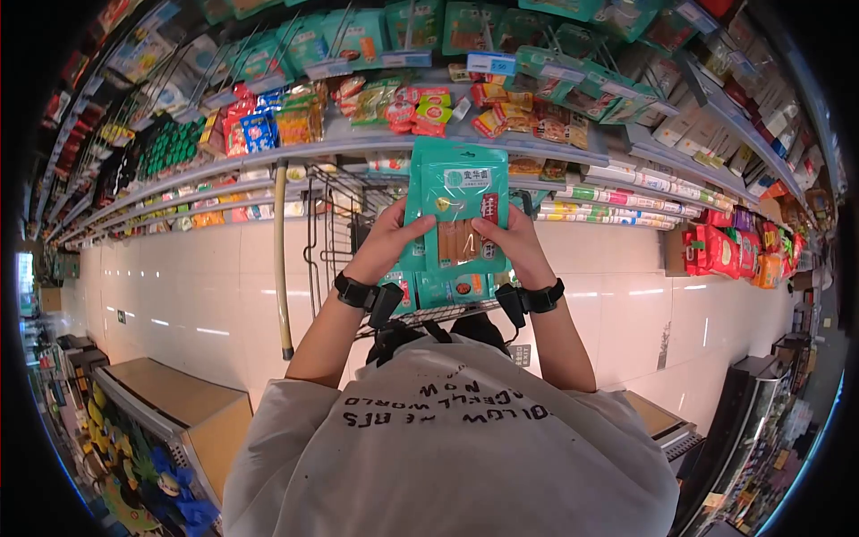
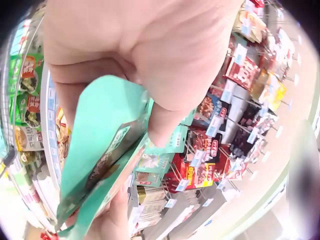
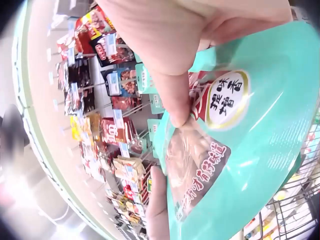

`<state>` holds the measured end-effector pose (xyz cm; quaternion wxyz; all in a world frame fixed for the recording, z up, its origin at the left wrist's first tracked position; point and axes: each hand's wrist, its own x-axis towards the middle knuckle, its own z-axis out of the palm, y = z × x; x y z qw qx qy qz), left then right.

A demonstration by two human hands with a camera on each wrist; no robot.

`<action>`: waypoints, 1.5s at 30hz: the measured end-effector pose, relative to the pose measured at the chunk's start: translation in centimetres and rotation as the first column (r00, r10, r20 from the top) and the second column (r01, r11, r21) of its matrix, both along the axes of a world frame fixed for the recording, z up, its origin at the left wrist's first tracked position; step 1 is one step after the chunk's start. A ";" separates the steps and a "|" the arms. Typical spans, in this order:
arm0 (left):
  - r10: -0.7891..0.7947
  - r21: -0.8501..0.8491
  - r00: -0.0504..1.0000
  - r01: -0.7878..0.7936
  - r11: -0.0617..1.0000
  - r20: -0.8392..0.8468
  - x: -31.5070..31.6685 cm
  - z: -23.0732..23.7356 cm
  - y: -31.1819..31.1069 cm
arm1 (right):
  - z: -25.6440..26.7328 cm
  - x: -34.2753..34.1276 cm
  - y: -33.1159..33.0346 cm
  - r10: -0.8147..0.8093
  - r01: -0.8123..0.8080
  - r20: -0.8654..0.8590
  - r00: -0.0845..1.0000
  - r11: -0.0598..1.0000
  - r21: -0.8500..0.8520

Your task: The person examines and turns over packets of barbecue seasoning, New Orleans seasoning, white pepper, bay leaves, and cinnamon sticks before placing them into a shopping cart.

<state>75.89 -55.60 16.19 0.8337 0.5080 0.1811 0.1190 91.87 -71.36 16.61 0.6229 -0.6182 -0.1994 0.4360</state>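
Observation:
In the head view, both hands hold up a teal spice packet (image 1: 461, 204) with brown bark-like sticks behind its clear window. Another teal packet (image 1: 417, 170) shows its edge behind it, on the left. My left hand (image 1: 386, 242) grips the left side, its thumb lying across the front. On the opposite edge my right hand (image 1: 523, 246) pinches with its thumb near the window. From the left wrist, the teal packets (image 2: 102, 120) are seen edge-on under the palm. In the right wrist view, the right thumb presses beside the window of the packet (image 3: 250, 145).
A wire shopping cart (image 1: 327, 201) stands below the hands, with more teal packets (image 1: 452, 288) in it. Ahead runs a shelf (image 1: 358, 143) of small colourful snack bags, with teal packets (image 1: 358, 40) hanging above. Red bags (image 1: 716, 251) sit at the right. Wooden-sided display stands (image 1: 210, 447) are behind.

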 end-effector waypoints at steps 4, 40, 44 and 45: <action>-0.048 0.237 0.982 0.092 0.967 -0.184 -7.0 0.5 -1.9 | 0.0 -5.3 -2.2 0.020 -0.022 0.052 0.998 0.999 0.042; 0.827 0.201 0.543 -0.834 0.513 0.143 -25.6 5.4 -2.0 | 6.4 -15.5 -2.8 -0.104 0.072 0.139 0.985 0.972 0.222; 0.738 0.265 0.666 -0.734 0.625 0.105 -25.6 4.4 -2.5 | 5.7 -16.3 -2.1 -0.021 0.002 0.087 0.996 0.977 0.212; 0.738 0.262 0.666 -0.735 0.626 0.106 -25.4 4.2 -2.5 | 5.4 -16.6 -1.9 0.008 -0.030 0.098 0.995 0.975 0.220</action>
